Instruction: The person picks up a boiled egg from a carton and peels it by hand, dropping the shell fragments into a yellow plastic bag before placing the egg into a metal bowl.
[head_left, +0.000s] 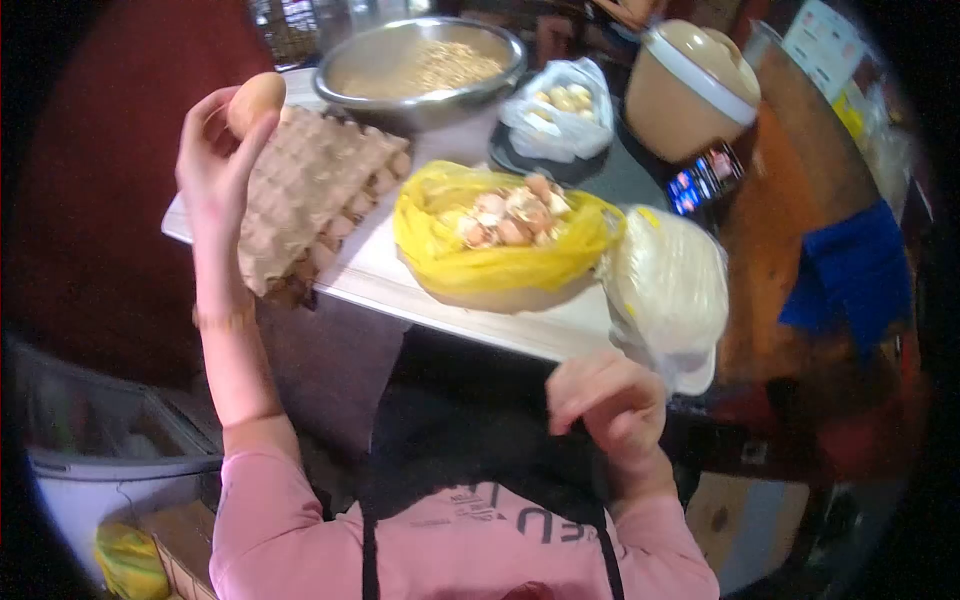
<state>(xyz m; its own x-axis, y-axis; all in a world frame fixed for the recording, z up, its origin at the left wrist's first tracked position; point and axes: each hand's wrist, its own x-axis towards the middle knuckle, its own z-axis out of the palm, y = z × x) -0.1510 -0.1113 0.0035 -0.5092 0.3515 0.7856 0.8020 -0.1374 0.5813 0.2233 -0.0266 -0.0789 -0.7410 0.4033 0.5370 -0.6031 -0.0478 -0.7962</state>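
My left hand (pixel 215 165) is raised at the upper left, its fingers and thumb closed around a brown egg (pixel 257 104). Just behind and beside it is a stack of cardboard egg trays (pixel 300 190) on the white table (pixel 370 265), with eggs showing along the right side. My right hand (pixel 612 405) hovers in front of the black apron (pixel 450 400), near the table's front edge. Its fingers look curled and are blurred; I make out nothing in them. Between the hands, a yellow plastic bag (pixel 500 270) holds a pile of broken eggshells (pixel 515 215).
A wide metal bowl (pixel 380 80) with beige pieces stands at the back. Beside it a white plastic bag (pixel 560 120) holds pale round pieces. A beige lidded container (pixel 690 95), a lit phone (pixel 705 178), a pale wrapped bundle (pixel 670 280) and blue cloth (pixel 850 270) are on the right.
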